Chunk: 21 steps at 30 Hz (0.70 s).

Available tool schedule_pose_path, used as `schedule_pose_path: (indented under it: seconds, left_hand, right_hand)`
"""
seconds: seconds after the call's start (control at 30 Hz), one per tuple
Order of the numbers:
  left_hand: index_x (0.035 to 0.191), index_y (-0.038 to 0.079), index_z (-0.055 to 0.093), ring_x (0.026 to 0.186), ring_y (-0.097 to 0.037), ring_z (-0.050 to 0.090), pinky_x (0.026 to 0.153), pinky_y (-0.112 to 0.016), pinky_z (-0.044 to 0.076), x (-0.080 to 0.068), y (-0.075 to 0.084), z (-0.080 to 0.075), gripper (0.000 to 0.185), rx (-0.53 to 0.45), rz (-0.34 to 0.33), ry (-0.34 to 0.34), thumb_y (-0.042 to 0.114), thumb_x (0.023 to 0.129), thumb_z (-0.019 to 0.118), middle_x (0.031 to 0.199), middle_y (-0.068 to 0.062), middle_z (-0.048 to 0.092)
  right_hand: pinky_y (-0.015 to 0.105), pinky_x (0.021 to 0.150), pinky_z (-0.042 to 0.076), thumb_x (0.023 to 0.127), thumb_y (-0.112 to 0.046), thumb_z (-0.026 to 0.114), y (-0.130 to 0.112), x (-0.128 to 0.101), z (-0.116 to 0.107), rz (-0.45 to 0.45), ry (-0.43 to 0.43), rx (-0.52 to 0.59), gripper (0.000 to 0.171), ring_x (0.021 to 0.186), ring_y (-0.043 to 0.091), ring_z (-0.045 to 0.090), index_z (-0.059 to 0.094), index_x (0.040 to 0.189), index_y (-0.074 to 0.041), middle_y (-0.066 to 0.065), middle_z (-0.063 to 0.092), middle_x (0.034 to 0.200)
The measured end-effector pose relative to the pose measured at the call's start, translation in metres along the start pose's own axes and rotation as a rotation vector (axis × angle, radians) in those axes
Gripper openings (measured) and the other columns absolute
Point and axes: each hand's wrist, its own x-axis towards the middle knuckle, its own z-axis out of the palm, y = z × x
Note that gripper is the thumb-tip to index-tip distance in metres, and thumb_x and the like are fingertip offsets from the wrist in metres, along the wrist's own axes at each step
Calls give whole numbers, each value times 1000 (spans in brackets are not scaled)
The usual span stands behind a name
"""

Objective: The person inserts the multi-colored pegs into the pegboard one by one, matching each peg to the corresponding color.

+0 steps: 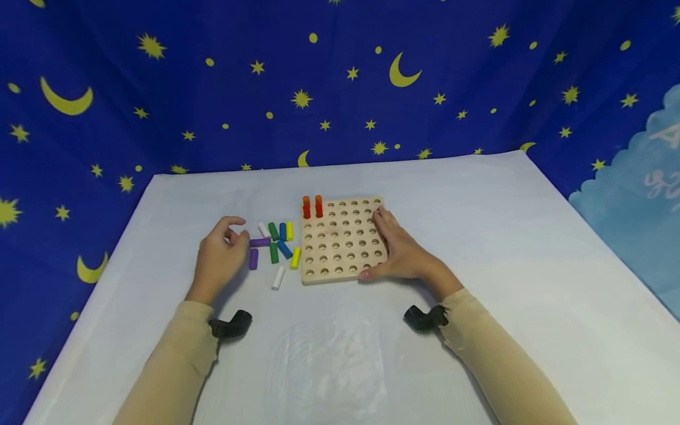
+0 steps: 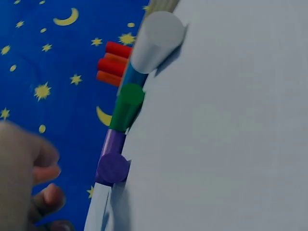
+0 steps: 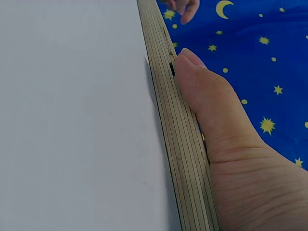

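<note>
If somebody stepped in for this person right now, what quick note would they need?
Left hand: fingers loosely curled, holding nothing, right beside the purple peg in the pile of loose pegs left of the board.
Right hand: lies flat on the right edge of the wooden peg board, steadying it.
Done: two orange pegs stand in the far left corner holes.
Left: ten loose pegs lie on the table; every other hole in view is empty.

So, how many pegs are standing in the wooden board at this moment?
2. Both stand at the far left corner of the board, side by side: an orange peg at the corner and a red-orange peg just right of it. The right hand may hide some holes.
</note>
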Motion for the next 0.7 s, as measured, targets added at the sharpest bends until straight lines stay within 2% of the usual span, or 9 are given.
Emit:
schedule_pose_path:
  seconds: [0.1, 0.23, 0.33, 0.47, 0.6, 0.7]
  left_hand:
    - [123, 9, 63, 59, -16, 45, 58, -32, 37, -3, -8, 4, 30, 34, 88, -35, 23, 96, 57, 81, -5, 57]
    - [118, 5, 65, 74, -24, 51, 72, -38, 39, -6, -16, 8, 29, 90, 190, -46, 19, 92, 63, 87, -9, 61]
    - [115, 4, 65, 79, -26, 52, 80, -44, 38, -7, -20, 8, 28, 113, 224, -38, 20, 91, 66, 86, -10, 61]
    - [104, 6, 61, 65, -24, 47, 77, -41, 34, -9, -21, 7, 23, 153, 232, -18, 26, 92, 65, 71, -6, 54]
    - [82, 11, 57, 55, -21, 43, 68, -36, 30, -12, -23, 5, 25, 274, 258, 9, 33, 92, 63, 57, -1, 48]
    - [72, 13, 57, 54, -20, 42, 64, -36, 29, -14, -23, 5, 31, 371, 286, -4, 37, 92, 61, 52, 1, 46]
  right_hand:
    - [50, 124, 6, 58, -61, 89, 1, -1, 1, 1, 3, 11, 145, 155, 24, -9, -2, 160, -14, 3, -13, 167]
    - [50, 124, 5, 58, -61, 89, 2, -1, 1, -2, 4, 17, 145, 155, 23, -10, -2, 160, -14, 3, -14, 167]
    - [51, 124, 6, 59, -62, 89, 1, -1, 1, -6, 6, 11, 144, 155, 24, -10, -2, 160, -14, 3, -14, 167]
    - [51, 124, 5, 59, -60, 89, 0, 0, 0, -3, 5, 7, 144, 155, 25, -10, -3, 160, -14, 3, -14, 167]
    - [50, 124, 5, 59, -60, 89, 0, 0, -1, 1, -2, 6, 144, 155, 25, -10, -3, 160, -14, 3, -14, 167]
    - [51, 123, 5, 60, -59, 89, 1, 0, 0, -7, -2, 8, 143, 155, 26, -10, -2, 160, -13, 4, -14, 167]
